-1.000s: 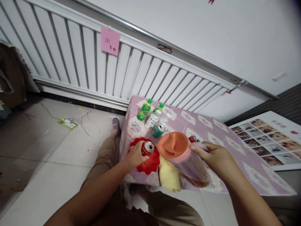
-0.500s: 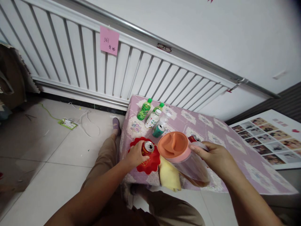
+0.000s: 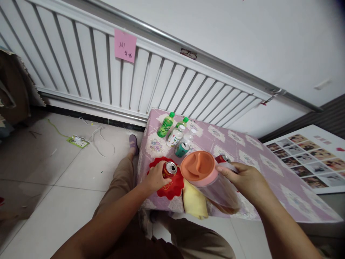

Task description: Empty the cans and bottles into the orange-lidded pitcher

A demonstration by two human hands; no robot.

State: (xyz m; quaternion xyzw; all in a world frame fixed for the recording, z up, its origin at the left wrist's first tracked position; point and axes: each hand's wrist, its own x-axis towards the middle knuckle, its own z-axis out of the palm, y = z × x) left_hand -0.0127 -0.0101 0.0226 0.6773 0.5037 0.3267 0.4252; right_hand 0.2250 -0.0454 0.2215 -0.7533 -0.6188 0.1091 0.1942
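Observation:
Fingers of my left hand [image 3: 157, 176] are wrapped round an opened red can [image 3: 169, 169] over a red scalloped mat [image 3: 169, 192]. My right hand [image 3: 246, 180] grips the handle of a clear pitcher [image 3: 222, 196] with an orange lid [image 3: 198, 166]. The pitcher is tilted, its lid end beside the red can, and brown liquid lies in its lower part. A folded yellow cloth [image 3: 194, 201] is partly under the pitcher. Behind it a second red can [image 3: 221, 158] shows in part.
On the flowered tablecloth [image 3: 155, 144] stand a green-capped bottle [image 3: 165, 126], another behind it [image 3: 182, 122], a white bottle [image 3: 175, 136], a clear bottle [image 3: 188, 136] and a teal can [image 3: 182, 149]. A radiator [image 3: 164, 82] runs behind; a photo board [image 3: 309, 158] is at right.

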